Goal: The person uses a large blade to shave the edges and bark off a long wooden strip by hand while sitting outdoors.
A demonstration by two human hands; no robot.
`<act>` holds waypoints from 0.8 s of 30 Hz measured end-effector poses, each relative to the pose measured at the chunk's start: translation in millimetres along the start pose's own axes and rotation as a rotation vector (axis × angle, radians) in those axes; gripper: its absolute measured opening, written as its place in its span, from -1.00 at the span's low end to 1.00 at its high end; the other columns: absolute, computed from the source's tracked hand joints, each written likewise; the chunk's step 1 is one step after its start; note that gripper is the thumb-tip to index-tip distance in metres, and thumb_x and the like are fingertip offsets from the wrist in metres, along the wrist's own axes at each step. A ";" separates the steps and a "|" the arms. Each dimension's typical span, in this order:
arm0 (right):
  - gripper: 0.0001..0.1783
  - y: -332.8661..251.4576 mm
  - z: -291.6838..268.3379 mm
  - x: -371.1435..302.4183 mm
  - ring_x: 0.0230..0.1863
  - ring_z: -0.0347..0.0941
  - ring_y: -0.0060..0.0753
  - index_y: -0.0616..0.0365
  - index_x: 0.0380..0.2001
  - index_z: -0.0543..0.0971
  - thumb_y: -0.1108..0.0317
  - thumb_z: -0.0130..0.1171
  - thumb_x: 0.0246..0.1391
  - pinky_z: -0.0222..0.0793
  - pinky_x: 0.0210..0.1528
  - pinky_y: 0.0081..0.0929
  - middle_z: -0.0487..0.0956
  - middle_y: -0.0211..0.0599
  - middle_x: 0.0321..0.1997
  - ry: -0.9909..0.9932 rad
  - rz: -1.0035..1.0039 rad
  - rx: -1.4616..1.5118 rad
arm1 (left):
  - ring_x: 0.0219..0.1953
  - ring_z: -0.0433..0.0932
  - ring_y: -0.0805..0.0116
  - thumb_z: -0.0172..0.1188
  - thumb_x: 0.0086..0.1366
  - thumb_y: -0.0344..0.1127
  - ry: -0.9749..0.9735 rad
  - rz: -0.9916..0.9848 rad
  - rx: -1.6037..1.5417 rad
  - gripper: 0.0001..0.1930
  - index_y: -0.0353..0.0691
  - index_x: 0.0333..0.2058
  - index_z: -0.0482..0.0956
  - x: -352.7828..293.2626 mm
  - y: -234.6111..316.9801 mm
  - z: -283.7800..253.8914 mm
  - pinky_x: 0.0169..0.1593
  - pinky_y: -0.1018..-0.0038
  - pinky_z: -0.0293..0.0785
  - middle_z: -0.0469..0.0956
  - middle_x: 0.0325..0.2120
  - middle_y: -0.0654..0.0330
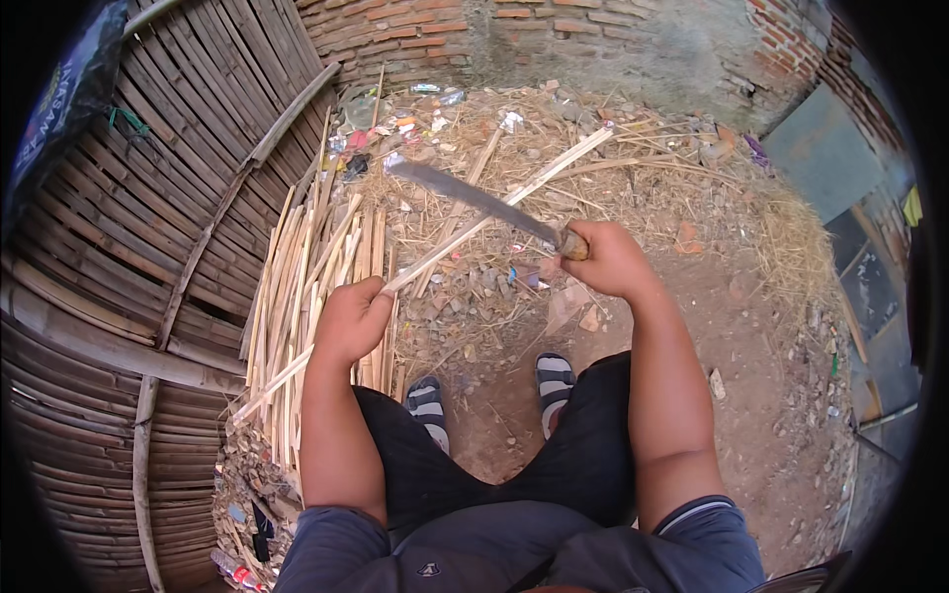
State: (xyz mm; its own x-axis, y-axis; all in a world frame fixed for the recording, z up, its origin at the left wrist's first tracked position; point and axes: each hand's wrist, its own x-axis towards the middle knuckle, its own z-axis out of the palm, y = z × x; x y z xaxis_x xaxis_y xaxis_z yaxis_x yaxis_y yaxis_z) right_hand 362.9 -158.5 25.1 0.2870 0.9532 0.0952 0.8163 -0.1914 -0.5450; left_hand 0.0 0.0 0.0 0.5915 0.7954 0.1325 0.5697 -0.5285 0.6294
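Note:
My left hand (353,318) is closed around a long pale bamboo strip (539,181), which slants from the lower left up to the far right. In my right hand (608,259) is the wooden handle of a machete (465,193). Its long dark blade points to the far left and crosses the strip at about the blade's middle; whether the two touch, I cannot tell. Beside and beneath my left hand lies a pile of split bamboo strips (287,287) on the ground.
A slatted bamboo wall (188,168) rises on the left, close to the pile. A brick wall (573,44) stands at the far side, with grey panels (825,153) on the right. Straw, rubble and litter cover the far ground. My sandalled feet (428,410) are below my hands.

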 end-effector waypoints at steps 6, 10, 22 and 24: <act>-0.65 1.6 -2.3 1.9 -0.21 0.65 0.17 0.11 -0.20 0.69 0.17 0.45 -0.02 0.54 -0.14 -0.01 0.69 0.02 -0.32 0.095 0.055 0.030 | -0.50 0.51 -0.08 0.16 0.37 -0.14 0.077 0.004 0.028 -0.66 -0.36 -0.40 0.59 5.0 5.1 3.6 -0.35 0.12 0.42 0.51 -0.59 -0.12; -0.64 -14.6 7.5 -1.1 -0.24 0.64 0.19 0.11 -0.20 0.69 0.15 0.45 -0.02 0.53 -0.17 -0.02 0.69 0.02 -0.34 0.048 -0.091 -0.116 | -0.55 0.43 0.20 0.17 0.39 -0.24 0.090 0.050 0.028 -0.71 -0.38 -0.41 0.56 4.6 3.7 1.7 -0.37 0.23 0.38 0.45 -0.64 0.00; -0.64 -9.0 10.0 -3.0 -0.23 0.65 0.18 0.10 -0.18 0.70 0.15 0.46 0.00 0.54 -0.17 -0.01 0.70 0.03 -0.33 0.051 -0.072 -0.083 | -0.46 0.58 -0.24 0.23 0.31 -0.14 0.144 0.071 0.071 -0.69 -0.33 -0.38 0.65 2.2 10.3 -2.9 -0.34 0.06 0.46 0.57 -0.54 -0.18; -0.63 -6.5 7.3 -3.0 -0.22 0.65 0.19 0.10 -0.17 0.70 0.15 0.46 0.00 0.55 -0.16 0.00 0.70 0.04 -0.32 0.044 -0.043 -0.051 | -0.46 0.58 -0.23 0.23 0.31 -0.14 0.157 0.071 0.075 -0.69 -0.33 -0.38 0.65 0.7 11.2 -3.3 -0.34 0.06 0.46 0.57 -0.54 -0.18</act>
State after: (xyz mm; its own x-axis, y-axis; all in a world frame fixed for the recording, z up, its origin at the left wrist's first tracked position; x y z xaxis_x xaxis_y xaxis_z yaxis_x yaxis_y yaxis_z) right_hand 353.1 -158.4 22.2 0.2723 0.9497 0.1547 0.8526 -0.1636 -0.4964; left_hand 4.9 -4.4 9.7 0.5390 0.7886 0.2958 0.5739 -0.6010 0.5563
